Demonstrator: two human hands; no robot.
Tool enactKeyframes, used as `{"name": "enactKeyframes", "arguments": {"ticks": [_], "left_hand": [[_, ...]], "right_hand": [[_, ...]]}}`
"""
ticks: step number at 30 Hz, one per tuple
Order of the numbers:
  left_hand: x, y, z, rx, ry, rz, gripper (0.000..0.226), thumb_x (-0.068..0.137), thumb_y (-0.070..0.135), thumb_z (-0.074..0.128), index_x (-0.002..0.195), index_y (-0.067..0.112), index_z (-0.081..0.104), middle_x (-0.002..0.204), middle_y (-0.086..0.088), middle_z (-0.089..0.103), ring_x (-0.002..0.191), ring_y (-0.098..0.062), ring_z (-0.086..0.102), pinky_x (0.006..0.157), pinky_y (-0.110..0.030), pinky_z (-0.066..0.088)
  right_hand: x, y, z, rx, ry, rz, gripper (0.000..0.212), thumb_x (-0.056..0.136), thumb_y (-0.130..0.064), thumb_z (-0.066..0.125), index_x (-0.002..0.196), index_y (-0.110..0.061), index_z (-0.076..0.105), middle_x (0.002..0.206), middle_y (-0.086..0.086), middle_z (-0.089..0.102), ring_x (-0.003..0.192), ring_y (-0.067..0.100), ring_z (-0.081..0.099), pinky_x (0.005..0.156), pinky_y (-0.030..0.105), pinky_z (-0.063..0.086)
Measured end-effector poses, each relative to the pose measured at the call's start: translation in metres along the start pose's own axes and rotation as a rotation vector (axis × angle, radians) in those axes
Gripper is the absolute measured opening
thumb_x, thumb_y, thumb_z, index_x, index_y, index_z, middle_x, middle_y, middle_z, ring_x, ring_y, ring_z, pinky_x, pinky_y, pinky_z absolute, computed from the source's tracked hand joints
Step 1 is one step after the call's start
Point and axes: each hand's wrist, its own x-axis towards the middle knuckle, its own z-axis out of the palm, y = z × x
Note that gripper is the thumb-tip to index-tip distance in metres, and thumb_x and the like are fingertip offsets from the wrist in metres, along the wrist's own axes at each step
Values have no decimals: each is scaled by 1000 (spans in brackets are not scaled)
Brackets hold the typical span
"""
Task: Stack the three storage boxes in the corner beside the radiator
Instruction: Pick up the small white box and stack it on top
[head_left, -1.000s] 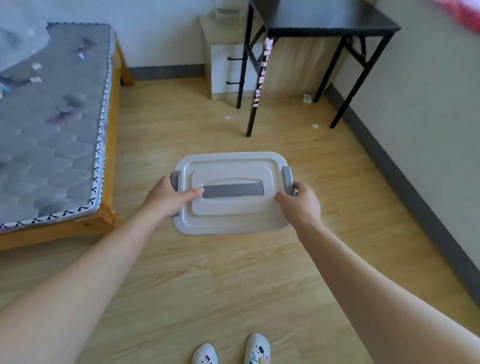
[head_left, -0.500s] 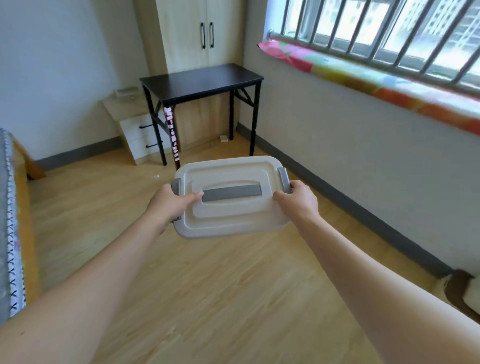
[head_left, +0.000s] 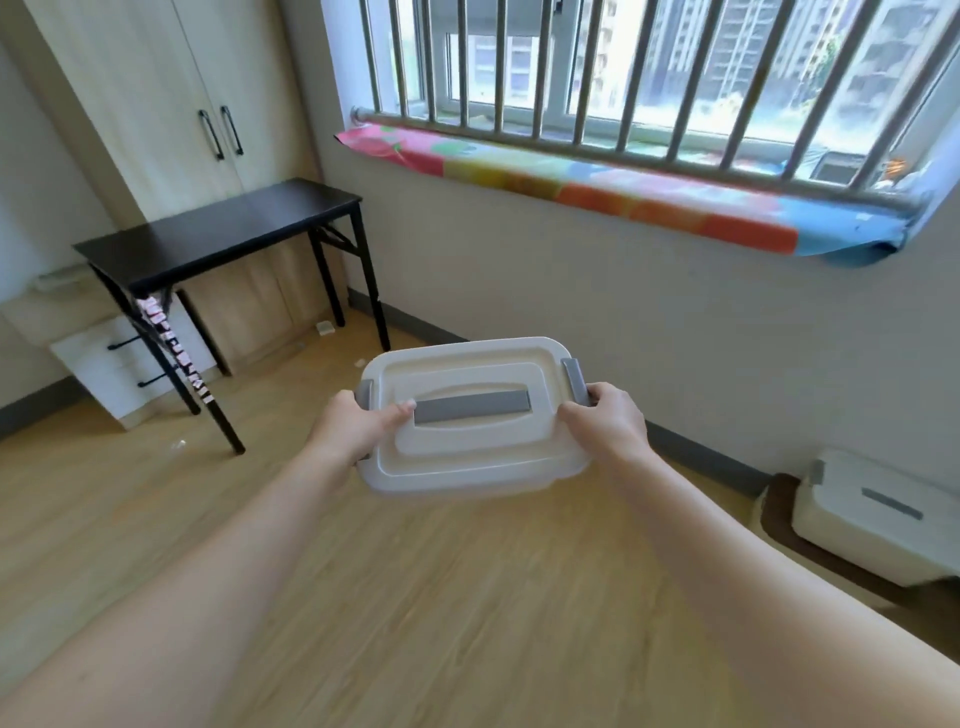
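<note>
I hold a white storage box (head_left: 470, 457) with a grey lid handle and grey side clips in the air in front of me, roughly level. My left hand (head_left: 353, 428) grips its left end, thumb resting on the lid. My right hand (head_left: 605, 418) grips its right end by the clip. A second white storage box (head_left: 878, 512) with the same grey handle sits on a larger brown-rimmed box (head_left: 779, 512) on the floor against the wall at the far right. No radiator shows.
A black folding table (head_left: 218, 231) stands at the left in front of a pale wardrobe (head_left: 171, 98) and a small drawer unit (head_left: 104, 358). A barred window (head_left: 649, 78) with a colourful sill cover (head_left: 597, 192) spans the wall. Wood floor (head_left: 415, 597) stretches below.
The view has swung up and to the right, away from the bed and towards the window wall. The stacked boxes at the right have come into sight. Both hands keep their hold.
</note>
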Motion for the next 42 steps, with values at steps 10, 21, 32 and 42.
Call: {"name": "enactKeyframes", "arguments": {"ticks": [10, 21, 32, 42], "left_hand": [[23, 136, 201, 90, -191, 159, 64, 72, 54, 73, 112, 7, 56, 98, -9, 62, 69, -20, 54, 50, -29, 39], [40, 228, 411, 173, -443, 238, 58, 74, 50, 72, 108, 7, 55, 90, -5, 60, 69, -20, 58, 67, -33, 48], [93, 355, 630, 246, -722, 316, 42, 71, 43, 73, 90, 13, 52, 77, 0, 52, 59, -16, 50, 53, -28, 42], [88, 421, 795, 341, -879, 344, 52, 75, 42, 72, 112, 12, 51, 89, -3, 58, 73, -18, 58, 59, -31, 51]], "right_hand": [[101, 105, -165, 86, 181, 97, 29, 81, -21, 53, 108, -16, 63, 100, 3, 66, 90, 23, 59, 65, 30, 44], [175, 212, -299, 107, 375, 274, 25, 82, -18, 53, 105, -15, 62, 95, 4, 67, 91, 28, 62, 77, 39, 51], [297, 287, -432, 113, 555, 456, 17, 84, -19, 55, 100, -18, 58, 84, 1, 62, 71, 17, 59, 56, 28, 47], [359, 369, -539, 222, 713, 558, 36, 85, -10, 57, 121, -15, 59, 74, -15, 51, 66, 4, 50, 52, 23, 40]]}}
